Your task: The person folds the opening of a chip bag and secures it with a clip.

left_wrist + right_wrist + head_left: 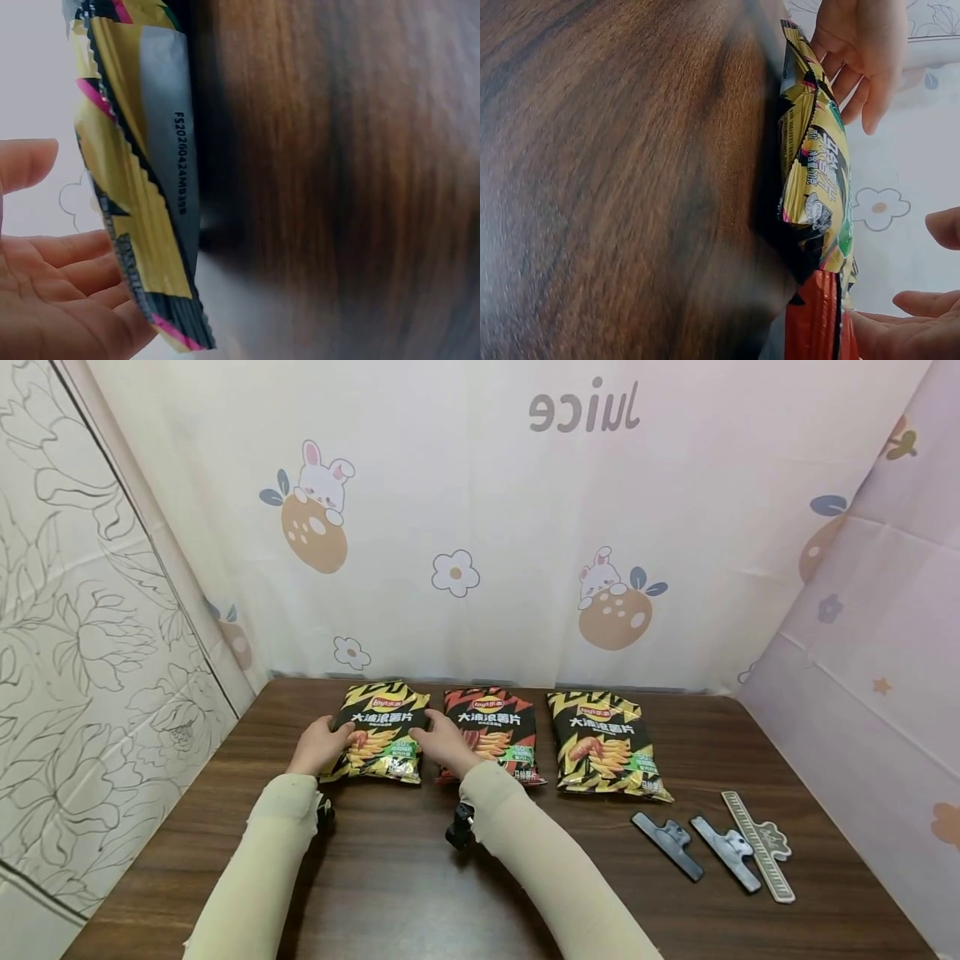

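A yellow-and-black bag of potato chips [384, 714] lies at the back left, between my two hands. At its left edge is my left hand [321, 748]; in the left wrist view the fingers [75, 281] reach along the bag's side, with the thumb [26, 163] apart from it. My right hand [444, 745] is at the bag's right side, over the gap beside a red-and-black chip bag [517, 727]. In the right wrist view, its thumb [945, 227] and fingers [922, 304] are spread apart.
Another yellow chip bag [603, 743] lies to the right in the row. Two metal clips [667, 845] and a pale ruler-like clip [757, 845] lie at the front right of the brown table [390, 893]. A printed curtain [480, 627] hangs along the back edge.
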Motion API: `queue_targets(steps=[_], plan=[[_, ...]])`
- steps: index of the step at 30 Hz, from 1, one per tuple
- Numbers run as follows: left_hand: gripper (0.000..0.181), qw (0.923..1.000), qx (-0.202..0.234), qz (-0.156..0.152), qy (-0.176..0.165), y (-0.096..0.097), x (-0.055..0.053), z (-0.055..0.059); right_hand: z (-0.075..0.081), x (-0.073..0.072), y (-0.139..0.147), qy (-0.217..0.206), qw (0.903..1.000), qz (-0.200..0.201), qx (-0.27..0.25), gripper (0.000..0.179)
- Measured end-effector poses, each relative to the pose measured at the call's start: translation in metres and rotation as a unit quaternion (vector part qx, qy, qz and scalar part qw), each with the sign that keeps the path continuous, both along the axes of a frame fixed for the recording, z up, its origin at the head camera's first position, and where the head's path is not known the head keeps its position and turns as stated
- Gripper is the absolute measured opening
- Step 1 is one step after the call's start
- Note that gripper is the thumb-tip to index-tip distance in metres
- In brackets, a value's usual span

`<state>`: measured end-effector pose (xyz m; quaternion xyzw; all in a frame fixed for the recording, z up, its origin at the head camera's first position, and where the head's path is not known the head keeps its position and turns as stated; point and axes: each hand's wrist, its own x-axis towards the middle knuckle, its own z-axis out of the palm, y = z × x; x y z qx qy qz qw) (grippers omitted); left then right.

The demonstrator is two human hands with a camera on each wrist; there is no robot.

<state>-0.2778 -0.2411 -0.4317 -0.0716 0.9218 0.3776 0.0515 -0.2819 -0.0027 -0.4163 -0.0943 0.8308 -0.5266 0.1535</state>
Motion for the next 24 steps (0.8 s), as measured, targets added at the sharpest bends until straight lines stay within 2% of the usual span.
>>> queue_targets(steps=[12,24], plan=[[0.068,0.9998,0.003,0.011,-0.013,-0.003,-0.004,-0.003,-0.008,-0.004,-0.007,-0.032,0.9988,-0.019,-0.031,0.062],[0.066,0.9999,0.004,0.014,-0.004,-0.002,-0.006,-0.008,-0.013,-0.006,-0.010,-0.056,0.9970,-0.029,-0.046,0.060]])
